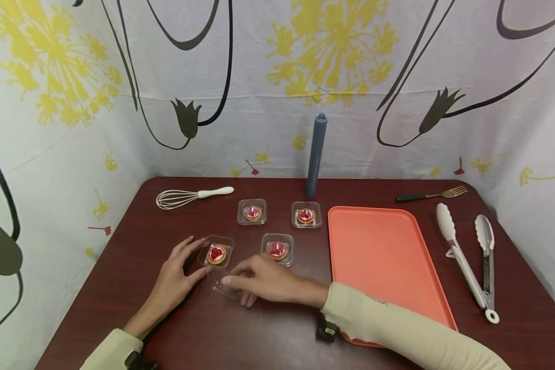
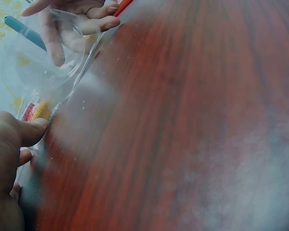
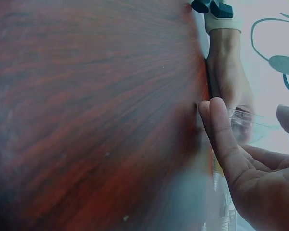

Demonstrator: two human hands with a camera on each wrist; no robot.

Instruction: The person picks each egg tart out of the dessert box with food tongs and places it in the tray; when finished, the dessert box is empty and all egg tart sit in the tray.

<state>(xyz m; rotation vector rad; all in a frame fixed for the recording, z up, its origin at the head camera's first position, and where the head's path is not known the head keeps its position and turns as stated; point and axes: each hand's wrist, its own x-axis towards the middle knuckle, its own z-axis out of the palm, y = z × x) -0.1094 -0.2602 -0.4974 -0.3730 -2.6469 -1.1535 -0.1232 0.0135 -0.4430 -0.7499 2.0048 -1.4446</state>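
My left hand [image 1: 178,275] spans the left side of a clear plastic container [image 1: 229,246] at the near left, its thumb on the near corner and a finger at the far one. Inside the container sits a tart [image 1: 216,254] with red topping. The clear lid [image 1: 226,288] is tilted up on the near side, over the table. My right hand [image 1: 270,277] is at this lid, fingers extended and thumb apart from them. In the left wrist view its fingers [image 2: 53,41] show through the clear plastic. Another container [image 1: 277,236] with a tart is just beyond the right hand.
Two more tart containers, left [image 1: 252,221] and right [image 1: 306,224], stand farther back. An orange tray [image 1: 374,246] lies right, partly under the right sleeve. A whisk [image 1: 194,195], blue stick [image 1: 316,154], fork [image 1: 435,195], white tongs [image 1: 462,262] and metal-handled tongs [image 1: 487,262] surround them.
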